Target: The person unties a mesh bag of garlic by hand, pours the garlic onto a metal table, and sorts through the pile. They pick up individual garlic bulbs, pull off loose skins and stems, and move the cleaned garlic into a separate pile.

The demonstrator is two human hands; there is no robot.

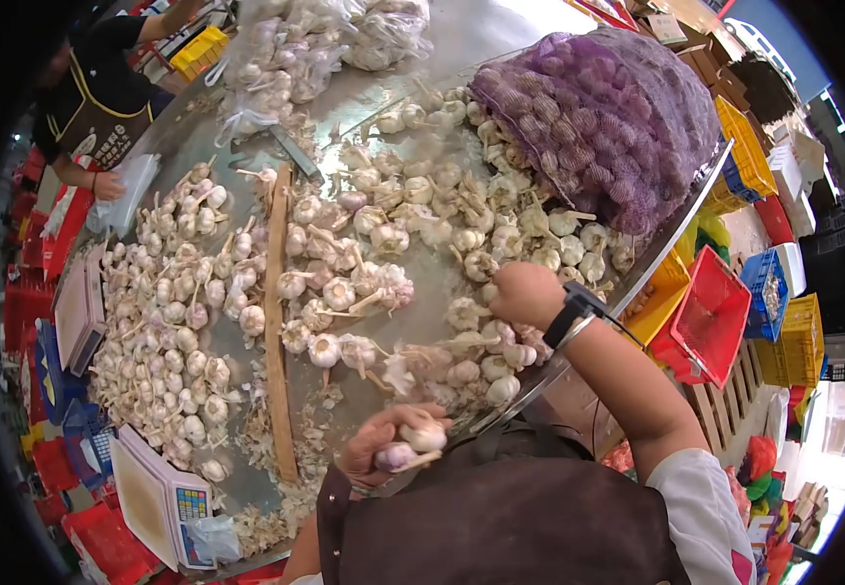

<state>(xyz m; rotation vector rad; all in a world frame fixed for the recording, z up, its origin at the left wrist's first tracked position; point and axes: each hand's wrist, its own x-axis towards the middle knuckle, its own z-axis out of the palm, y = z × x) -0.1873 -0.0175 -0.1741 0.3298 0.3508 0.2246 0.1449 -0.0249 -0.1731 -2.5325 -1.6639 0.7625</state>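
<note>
Near my apron, my left hand (372, 447) is closed around garlic bulbs (424, 436); two of them show, one with purplish skin and a stem. My right hand (528, 294), with a dark band at the wrist, is lowered over the loose garlic heap (476, 234) on the metal table (384, 322). Its fingers are curled down, and the back of the hand hides what they hold, if anything. Several bulbs touch or lie close around it. A wooden strip (277, 331) divides this heap from a second spread of garlic bulbs (164, 322) on the left.
A purple mesh sack (608, 117) full of garlic lies at the far right. Clear bags of garlic (286, 54) stand at the back. Scales (159, 497) sit along the left edge. A co-worker (101, 97) stands far left, holding plastic bags. Crates, including a red one (703, 317), stand right.
</note>
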